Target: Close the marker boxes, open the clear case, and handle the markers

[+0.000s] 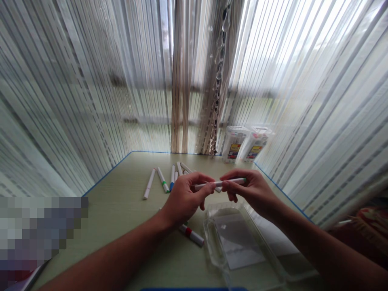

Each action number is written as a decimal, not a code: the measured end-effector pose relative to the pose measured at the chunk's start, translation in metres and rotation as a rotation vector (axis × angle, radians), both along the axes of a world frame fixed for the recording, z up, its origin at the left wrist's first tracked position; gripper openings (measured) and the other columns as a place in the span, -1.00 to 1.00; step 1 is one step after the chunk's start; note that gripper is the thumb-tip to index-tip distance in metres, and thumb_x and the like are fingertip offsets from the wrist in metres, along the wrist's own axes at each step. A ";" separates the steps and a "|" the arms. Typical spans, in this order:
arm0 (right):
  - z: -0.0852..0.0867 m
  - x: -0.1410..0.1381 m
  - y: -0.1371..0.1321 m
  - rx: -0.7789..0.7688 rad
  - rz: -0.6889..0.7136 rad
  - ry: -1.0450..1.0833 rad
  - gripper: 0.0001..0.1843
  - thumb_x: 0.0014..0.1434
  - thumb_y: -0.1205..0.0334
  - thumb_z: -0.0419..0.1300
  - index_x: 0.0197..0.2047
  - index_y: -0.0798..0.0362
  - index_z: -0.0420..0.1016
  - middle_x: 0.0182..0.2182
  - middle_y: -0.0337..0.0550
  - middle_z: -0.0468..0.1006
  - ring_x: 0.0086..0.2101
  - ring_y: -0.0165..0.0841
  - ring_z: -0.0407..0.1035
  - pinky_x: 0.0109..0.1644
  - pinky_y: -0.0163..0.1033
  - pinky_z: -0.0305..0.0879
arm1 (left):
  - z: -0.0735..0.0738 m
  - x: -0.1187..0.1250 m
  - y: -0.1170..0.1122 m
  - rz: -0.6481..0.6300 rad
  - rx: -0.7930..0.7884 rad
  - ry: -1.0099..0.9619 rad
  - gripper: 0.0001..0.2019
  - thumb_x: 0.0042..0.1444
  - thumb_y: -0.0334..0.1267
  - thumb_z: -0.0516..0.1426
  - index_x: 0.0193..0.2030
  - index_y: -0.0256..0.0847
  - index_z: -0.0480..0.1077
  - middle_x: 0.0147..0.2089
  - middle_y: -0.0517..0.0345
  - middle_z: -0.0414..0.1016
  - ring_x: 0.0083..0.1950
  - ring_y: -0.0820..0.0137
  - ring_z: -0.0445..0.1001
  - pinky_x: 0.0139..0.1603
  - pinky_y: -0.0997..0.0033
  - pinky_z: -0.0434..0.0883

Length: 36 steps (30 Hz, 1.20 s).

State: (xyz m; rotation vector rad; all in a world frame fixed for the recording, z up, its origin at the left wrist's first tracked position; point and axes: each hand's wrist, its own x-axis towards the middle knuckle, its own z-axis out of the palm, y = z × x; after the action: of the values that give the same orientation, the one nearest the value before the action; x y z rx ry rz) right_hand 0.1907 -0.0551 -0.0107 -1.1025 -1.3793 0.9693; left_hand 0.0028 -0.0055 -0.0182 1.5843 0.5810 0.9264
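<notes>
On the left of the pale green bench (pixel 121 218) with its blue-taped edge, a loose row of white felt-tip markers with coloured caps (pixel 165 180) lies fanned out near the far side, with bare surface in front of them. The left hand (pixel 183 198) is curled shut, its fingertips pinching one end of a slim white marker with a green cap (pixel 220 184), which is held level above the bench, between both hands. A slack pinch here could let the marker drop among the loose ones or roll toward the edge. Below that wrist lies a white marker with a red band (pixel 190 235), easy to nudge with the forearm. The right hand (pixel 253 190) pinches shut on the green-capped end. Under it sits an open clear plastic case (pixel 239 242), crowding the near right side. Beyond, two clear plastic marker boxes (pixel 247 143) stand against the striped sheer curtain (pixel 303 121).
</notes>
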 end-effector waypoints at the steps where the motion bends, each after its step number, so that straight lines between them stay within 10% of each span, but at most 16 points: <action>1: 0.001 -0.001 -0.001 -0.005 0.006 -0.019 -0.75 -0.02 0.13 0.40 -0.33 0.14 0.60 -0.63 -0.21 0.49 -0.63 -0.46 0.33 -0.57 -0.36 0.25 | -0.001 0.000 0.000 -0.007 0.007 -0.003 -0.72 0.08 -0.15 0.23 -0.21 -0.38 0.47 -0.36 0.05 0.51 -0.61 0.60 0.30 -0.65 0.60 0.32; 36: 0.001 0.004 0.011 -0.028 -0.065 0.331 -0.78 0.07 0.17 0.34 -0.26 0.15 0.59 -0.50 -0.08 0.60 -0.65 -0.48 0.35 -0.63 -0.40 0.23 | -0.001 0.000 0.011 0.100 -0.114 -0.191 -0.69 0.17 -0.16 0.13 -0.10 -0.40 0.44 -0.35 0.03 0.52 -0.65 0.58 0.29 -0.66 0.50 0.36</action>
State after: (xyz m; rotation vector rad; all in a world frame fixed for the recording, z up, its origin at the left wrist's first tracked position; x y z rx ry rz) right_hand 0.1946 -0.0443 -0.0098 -0.9518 -1.0585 1.0722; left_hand 0.0030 0.0051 -0.0195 1.3578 0.5720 1.0868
